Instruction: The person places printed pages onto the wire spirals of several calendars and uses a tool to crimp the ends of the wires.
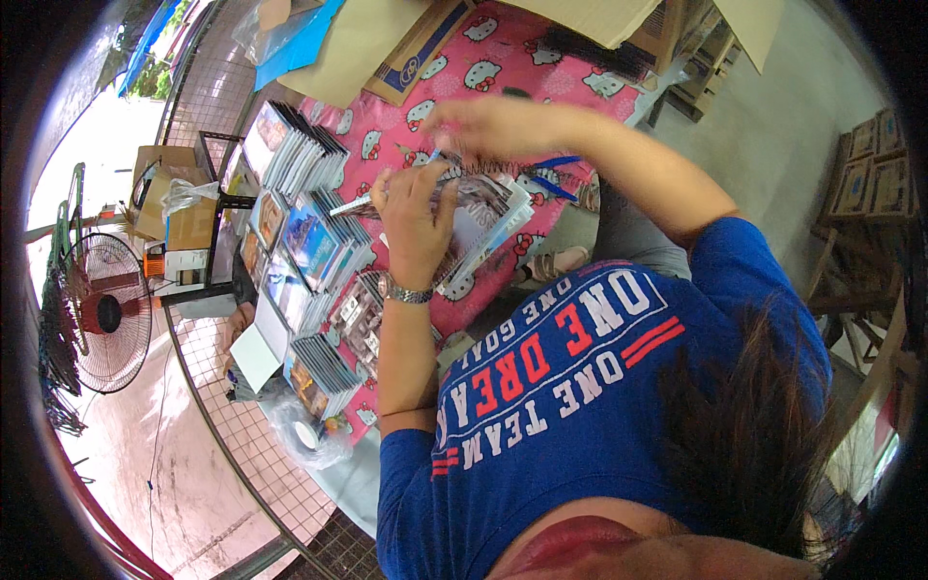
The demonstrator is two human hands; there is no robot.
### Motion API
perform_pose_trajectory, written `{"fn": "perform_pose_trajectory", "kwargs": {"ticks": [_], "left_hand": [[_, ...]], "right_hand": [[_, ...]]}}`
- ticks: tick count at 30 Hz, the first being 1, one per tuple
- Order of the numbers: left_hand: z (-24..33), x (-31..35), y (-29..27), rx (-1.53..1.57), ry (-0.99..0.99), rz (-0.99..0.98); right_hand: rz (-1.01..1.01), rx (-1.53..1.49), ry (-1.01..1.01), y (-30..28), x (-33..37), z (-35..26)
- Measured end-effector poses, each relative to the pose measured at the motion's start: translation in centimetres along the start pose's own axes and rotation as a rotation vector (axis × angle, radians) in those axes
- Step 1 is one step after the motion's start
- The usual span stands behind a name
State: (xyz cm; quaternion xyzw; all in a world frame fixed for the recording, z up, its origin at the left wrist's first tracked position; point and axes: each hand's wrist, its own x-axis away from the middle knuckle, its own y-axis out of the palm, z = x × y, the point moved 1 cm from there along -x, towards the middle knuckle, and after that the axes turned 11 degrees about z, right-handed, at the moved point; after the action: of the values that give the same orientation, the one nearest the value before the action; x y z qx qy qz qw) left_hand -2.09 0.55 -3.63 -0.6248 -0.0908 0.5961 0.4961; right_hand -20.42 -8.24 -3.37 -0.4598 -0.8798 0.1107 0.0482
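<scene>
A spiral-bound booklet of printed pages (478,215) lies at the edge of the pink patterned tablecloth (425,101), close to my body. My left hand (418,208), with a metal-banded watch on the wrist, grips its bound edge with bent fingers. Dark wire coil (503,167) runs along that edge and sticks out past the right end. Just above the binding is my right hand (488,126), smeared by motion, so its fingers and anything in them cannot be made out. A tool with blue handles (556,187) rests beside the coil's right end.
Several stacks of bound booklets (314,246) stand along the table's left side. Cardboard (416,53) lies at the far edge. Clear plastic (307,435) sits at the near left corner. A standing fan (108,311) is beyond the left side, and wooden frames (865,184) are at right.
</scene>
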Motion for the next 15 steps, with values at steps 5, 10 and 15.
{"fn": "perform_pose_trajectory", "kwargs": {"ticks": [5,10,15], "left_hand": [[0.0,-0.9,0.3,0.054,0.04,-0.053],[0.2,0.7,-0.8,-0.283,-0.039,-0.002],[-2.4,1.9,-0.2,-0.071,-0.176,0.051]], "right_hand": [[0.224,0.937,-0.17,-4.6,-10.0,19.0],[0.219,0.922,-0.305,-2.9,-7.4,20.6],[-0.248,-0.399,-0.062,-1.5,-3.9,5.6]]}}
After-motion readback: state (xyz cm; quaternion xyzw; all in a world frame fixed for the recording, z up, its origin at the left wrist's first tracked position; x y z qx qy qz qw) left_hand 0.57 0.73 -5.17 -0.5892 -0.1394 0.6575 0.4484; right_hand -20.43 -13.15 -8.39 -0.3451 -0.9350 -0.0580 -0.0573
